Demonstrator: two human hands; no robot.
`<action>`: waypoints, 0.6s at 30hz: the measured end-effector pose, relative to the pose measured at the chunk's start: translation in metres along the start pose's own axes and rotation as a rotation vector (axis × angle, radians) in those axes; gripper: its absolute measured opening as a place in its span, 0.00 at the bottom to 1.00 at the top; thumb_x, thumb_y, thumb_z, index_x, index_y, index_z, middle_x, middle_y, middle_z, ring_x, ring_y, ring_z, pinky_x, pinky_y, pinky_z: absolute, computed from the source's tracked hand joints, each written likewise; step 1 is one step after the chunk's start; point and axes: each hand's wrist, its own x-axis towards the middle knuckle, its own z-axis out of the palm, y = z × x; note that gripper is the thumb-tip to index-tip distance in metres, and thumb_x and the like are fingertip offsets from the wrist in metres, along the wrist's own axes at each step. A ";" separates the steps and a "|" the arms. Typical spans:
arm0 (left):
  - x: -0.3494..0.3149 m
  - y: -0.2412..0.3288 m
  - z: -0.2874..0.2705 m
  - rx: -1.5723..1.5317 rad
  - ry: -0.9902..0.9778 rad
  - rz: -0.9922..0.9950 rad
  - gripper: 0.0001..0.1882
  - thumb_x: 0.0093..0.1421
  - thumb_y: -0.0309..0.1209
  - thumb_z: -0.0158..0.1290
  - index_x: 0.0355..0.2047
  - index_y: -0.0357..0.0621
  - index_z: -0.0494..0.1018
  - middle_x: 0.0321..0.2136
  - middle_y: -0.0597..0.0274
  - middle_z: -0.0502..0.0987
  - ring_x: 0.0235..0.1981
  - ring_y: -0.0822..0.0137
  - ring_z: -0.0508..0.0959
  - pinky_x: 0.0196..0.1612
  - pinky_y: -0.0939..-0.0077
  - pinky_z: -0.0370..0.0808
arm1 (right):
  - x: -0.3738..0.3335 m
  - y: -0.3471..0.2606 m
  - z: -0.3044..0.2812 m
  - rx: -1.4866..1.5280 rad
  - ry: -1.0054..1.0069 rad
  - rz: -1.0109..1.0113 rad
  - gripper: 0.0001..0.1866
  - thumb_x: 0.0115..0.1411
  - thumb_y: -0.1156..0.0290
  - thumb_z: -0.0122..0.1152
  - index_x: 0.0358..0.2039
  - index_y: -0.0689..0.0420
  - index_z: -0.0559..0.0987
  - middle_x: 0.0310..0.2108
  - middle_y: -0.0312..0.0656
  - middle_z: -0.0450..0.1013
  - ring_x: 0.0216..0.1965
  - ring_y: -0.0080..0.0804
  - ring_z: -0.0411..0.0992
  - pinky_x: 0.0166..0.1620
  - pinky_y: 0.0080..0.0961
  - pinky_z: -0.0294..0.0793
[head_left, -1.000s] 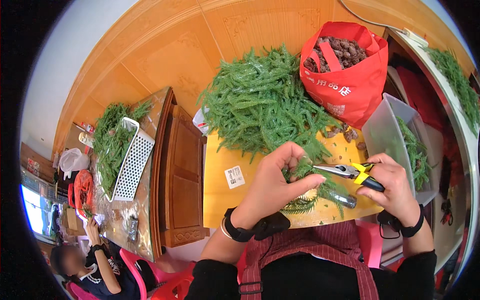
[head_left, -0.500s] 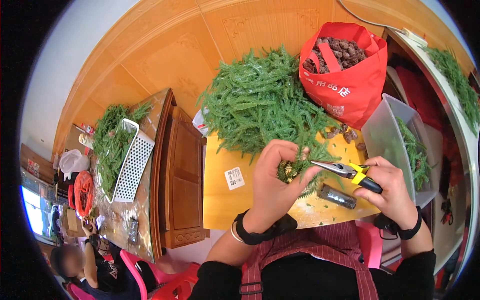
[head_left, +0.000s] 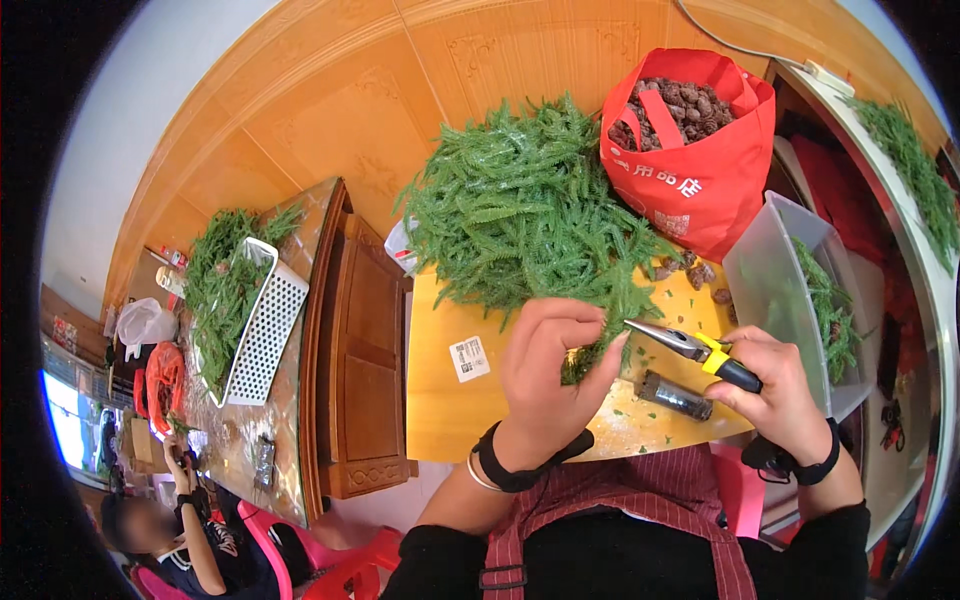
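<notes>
My left hand pinches a green artificial pine sprig between thumb and fingers, in front of a large green pile. Long-nose pliers with yellow and black handles are gripped in my right hand. Their tips point left and end close to the sprig; whether they touch it I cannot tell. Under the pliers a dark cylindrical roll lies on the yellow tabletop. The pile of pine sprigs covers the table's far side.
A red bag full of brown pine cones stands at the back right, beside a clear plastic bin holding greenery. To the left, another table carries a white basket of sprigs. A co-worker sits there.
My left hand has turned and come slightly down, and the golden-brown cone seen by its palm is now mostly hidden. The pliers have shifted very little. The co-worker's arm has moved.
</notes>
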 end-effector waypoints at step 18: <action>0.002 -0.008 -0.006 -0.027 0.001 -0.018 0.13 0.42 0.17 0.59 0.25 0.38 0.66 0.28 0.54 0.72 0.32 0.62 0.74 0.35 0.75 0.69 | 0.002 -0.013 -0.007 0.264 -0.225 0.308 0.13 0.50 0.63 0.59 0.25 0.62 0.77 0.20 0.40 0.69 0.26 0.31 0.70 0.31 0.24 0.67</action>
